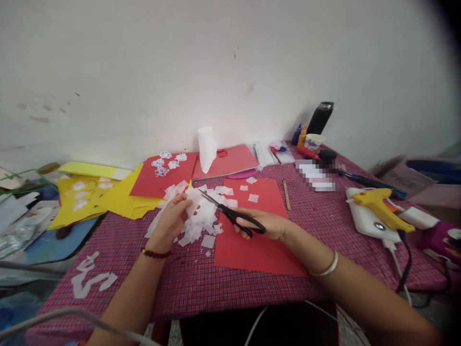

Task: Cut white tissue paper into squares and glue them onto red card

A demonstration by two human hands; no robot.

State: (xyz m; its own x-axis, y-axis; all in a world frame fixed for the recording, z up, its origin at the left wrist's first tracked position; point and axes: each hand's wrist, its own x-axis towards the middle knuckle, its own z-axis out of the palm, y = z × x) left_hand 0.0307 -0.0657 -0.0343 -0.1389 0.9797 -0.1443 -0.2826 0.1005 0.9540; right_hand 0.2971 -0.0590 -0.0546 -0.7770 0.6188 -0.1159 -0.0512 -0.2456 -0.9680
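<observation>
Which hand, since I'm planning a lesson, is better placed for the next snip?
Probably the right hand, which holds the black scissors, blades pointed toward the white paper; the left hand is occupied pinching that paper.

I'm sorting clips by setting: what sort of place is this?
Probably a craft table against a wall, in a home or small workroom; I can't tell which. Scissors, a heap of cut white paper and a yellow glue gun point to it.
</observation>
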